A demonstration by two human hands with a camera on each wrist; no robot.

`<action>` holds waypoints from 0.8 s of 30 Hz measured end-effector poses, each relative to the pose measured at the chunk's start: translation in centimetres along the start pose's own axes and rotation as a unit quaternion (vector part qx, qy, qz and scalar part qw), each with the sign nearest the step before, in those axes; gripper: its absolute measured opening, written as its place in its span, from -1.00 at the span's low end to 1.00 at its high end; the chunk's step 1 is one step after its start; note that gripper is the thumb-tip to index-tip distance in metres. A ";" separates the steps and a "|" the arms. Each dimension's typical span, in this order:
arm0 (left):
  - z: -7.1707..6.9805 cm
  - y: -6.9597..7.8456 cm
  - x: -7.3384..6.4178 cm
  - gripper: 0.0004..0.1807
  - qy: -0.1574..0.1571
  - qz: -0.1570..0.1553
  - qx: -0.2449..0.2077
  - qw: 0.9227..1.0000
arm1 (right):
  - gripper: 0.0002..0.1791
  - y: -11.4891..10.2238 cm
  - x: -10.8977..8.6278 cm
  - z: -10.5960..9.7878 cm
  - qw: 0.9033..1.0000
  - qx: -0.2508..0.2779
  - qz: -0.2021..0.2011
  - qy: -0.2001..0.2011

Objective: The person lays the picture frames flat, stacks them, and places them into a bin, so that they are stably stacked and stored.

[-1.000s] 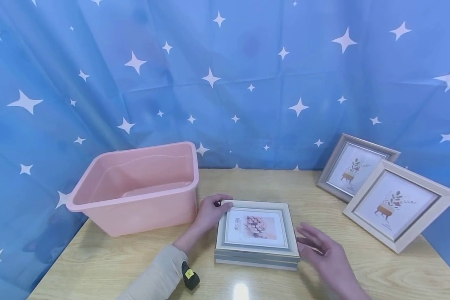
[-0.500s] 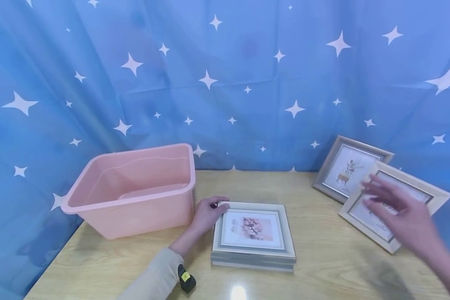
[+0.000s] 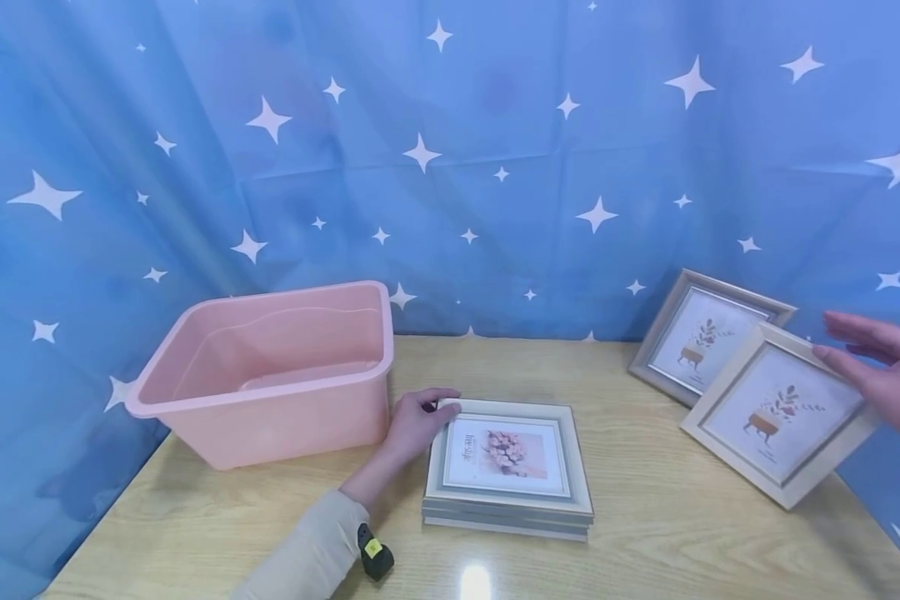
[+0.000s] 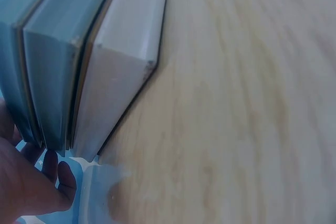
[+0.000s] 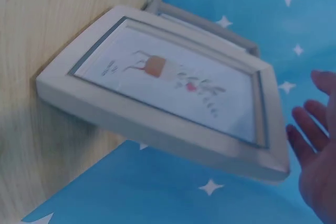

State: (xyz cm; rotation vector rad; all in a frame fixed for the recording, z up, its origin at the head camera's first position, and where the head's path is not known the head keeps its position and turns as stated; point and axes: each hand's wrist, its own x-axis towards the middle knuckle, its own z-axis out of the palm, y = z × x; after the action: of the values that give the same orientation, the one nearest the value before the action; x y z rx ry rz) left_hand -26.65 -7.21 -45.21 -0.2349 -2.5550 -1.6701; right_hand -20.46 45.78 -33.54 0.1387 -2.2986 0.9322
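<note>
A stack of picture frames (image 3: 506,507) lies flat on the table, the top one showing a pink flower print. My left hand (image 3: 417,427) holds the stack's far left corner, thumb on the top frame and fingers down beside the edge. In the left wrist view, curled fingers (image 4: 65,182) appear beside the stacked frame edges (image 4: 118,56). At the right, a cream picture frame (image 3: 776,417) with a plant print stands tilted. My right hand (image 3: 892,371) is spread at its upper right corner; the right wrist view shows its fingers (image 5: 310,124) apart from the frame.
Behind the cream frame, partly covered by it, leans a grey-brown picture frame (image 3: 708,337). A pink plastic bin (image 3: 277,425) stands at the left of the wooden table (image 3: 525,367). A blue star-patterned curtain (image 3: 495,117) hangs behind.
My right hand has left the stack's right side and moved right, across the front of the cream frame, to its upper right corner. My left hand has stayed at the stack.
</note>
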 end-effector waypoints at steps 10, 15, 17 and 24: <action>0.0 0.1 0.0 -0.75 -0.005 0.001 -0.007 1.000 | -0.44 2.4 -0.8 -0.1 0.998 0.058 0.014 -0.007; 0.1 -0.1 0.1 -0.75 -0.007 -0.002 -0.010 1.000 | -0.56 2.4 -1.0 0.3 0.999 -0.043 0.026 -0.010; 0.1 -0.1 0.1 -0.75 -0.008 -0.004 -0.009 1.000 | -0.57 2.1 -0.9 0.4 0.996 -0.081 0.037 -0.019; 0.2 0.1 0.0 -0.76 -0.002 -0.002 -0.008 1.000 | -0.65 1.9 -0.3 0.4 0.984 -0.161 0.058 -0.053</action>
State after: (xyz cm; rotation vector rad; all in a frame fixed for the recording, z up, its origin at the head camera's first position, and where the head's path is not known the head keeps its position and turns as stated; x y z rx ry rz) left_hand -26.66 -7.02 -45.15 -0.2347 -2.5490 -1.6934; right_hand -21.01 46.85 -35.05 -0.0861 -2.5450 0.6078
